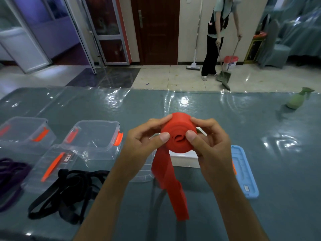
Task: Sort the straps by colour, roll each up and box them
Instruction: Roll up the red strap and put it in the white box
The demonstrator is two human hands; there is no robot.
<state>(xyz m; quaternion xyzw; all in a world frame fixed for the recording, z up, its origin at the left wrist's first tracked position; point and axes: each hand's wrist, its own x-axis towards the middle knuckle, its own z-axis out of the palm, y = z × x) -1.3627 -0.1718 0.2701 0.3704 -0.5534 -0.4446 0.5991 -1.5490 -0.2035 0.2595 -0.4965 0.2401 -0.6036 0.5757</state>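
- A wide red rubber strap [178, 134] is held up above the grey-green plastic-covered table [225, 119], most of it wound into a thick coil that is seen end-on.
- The coil is gripped from one side by the left hand [147, 136], thumb laid on the near face and fingers curled over the rim.
- The opposite side is gripped by the right hand [208, 141] in the same way, thumb pressed beside the spiral's centre.
- The coil's axis is pointed roughly toward the camera, and the unrolled tail [172, 185] is left hanging straight down from the coil's lower left, nearer the left hand.
- The winding is judged to be well advanced but not finished; the tail would be taken up by turning the coil about that axis.
- Clear plastic boxes with orange latches [93, 136] are set to the left, closer to the left hand.
- A black strap pile [69, 188] and a purple strap pile [12, 173] lie unrolled on the table beside them.
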